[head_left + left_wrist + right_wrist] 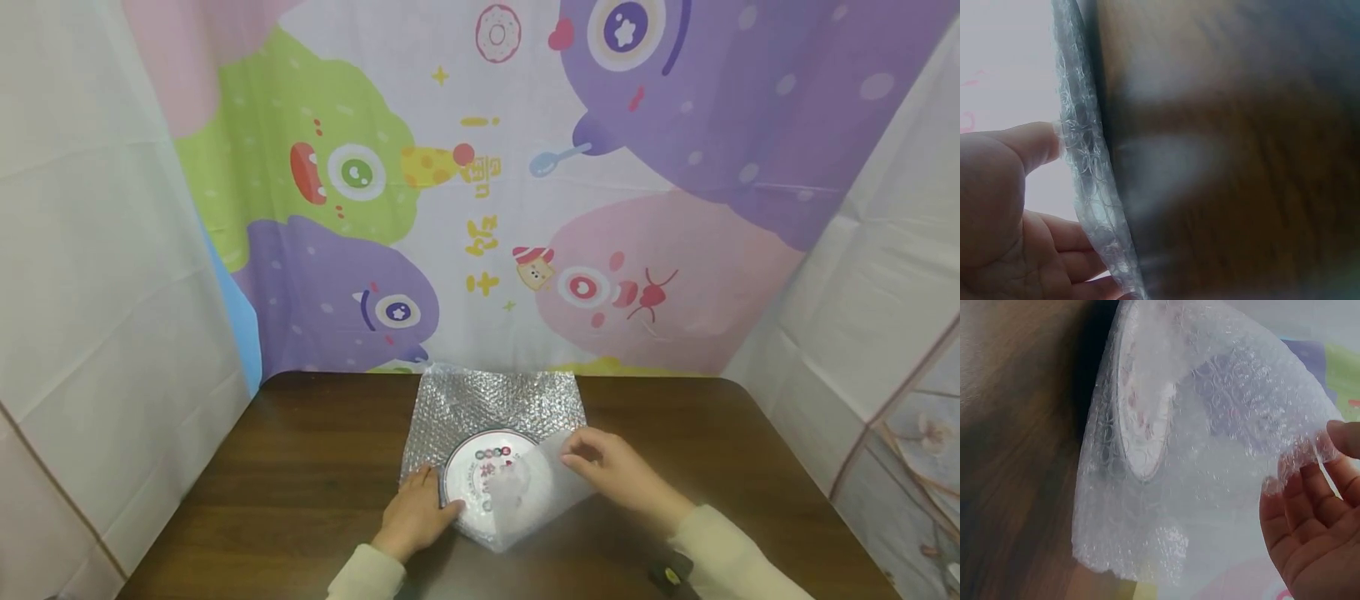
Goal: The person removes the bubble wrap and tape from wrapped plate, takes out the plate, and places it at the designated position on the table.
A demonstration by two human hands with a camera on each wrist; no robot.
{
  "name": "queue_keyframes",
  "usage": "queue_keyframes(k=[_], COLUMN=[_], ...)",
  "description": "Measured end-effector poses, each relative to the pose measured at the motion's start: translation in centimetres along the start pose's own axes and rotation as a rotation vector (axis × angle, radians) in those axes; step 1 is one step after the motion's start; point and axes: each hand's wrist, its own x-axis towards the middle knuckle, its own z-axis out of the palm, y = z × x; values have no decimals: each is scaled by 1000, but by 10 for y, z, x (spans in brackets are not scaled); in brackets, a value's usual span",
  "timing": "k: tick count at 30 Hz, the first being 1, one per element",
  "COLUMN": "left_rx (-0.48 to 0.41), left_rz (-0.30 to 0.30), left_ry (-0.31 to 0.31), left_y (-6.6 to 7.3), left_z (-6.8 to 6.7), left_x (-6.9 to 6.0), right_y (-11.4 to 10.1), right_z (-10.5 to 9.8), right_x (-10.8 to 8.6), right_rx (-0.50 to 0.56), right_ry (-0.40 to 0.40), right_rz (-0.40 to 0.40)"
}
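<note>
A white round plate (465, 479) with a dark rim and printed characters lies on a sheet of bubble wrap (495, 396). My left hand (412, 515) is at the plate's left edge, thumb over it; in the left wrist view that hand (1029, 250) grips the edge of the bubble wrap (1088, 156). The right hand (622, 475) pinches a raised corner of the wrap over the plate's right part. In the right wrist view, thumb and fingers of that hand (1319, 519) hold the wrap (1241, 406), with the plate (1144, 444) behind it.
A brown wooden table (300, 483) lies beneath. Behind it hangs a cloth (480, 333) with cartoon figures, and pale sheets (112, 292) hang at both sides. A small black and yellow object (670, 575) is at the table's front, beside the right sleeve.
</note>
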Motion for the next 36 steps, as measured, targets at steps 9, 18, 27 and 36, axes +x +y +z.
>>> queue_keyframes(k=[9,18,27,36], left_rx=[3,9,-3,-15], left_rz=[-21,-16,-25,-31], left_ry=[-5,-6,-17,-23], left_y=[0,1,1,1], left_z=[1,0,0,0], left_x=[0,0,-1,-1], right_y=[-1,3,6,12], right_z=[-14,-22,-29,-29], right_x=[-20,-37,-48,-56], right_rx=[-28,-38,87,66], right_ry=[-44,-127,-318,-476], right_rz=[12,-35,-59,-90])
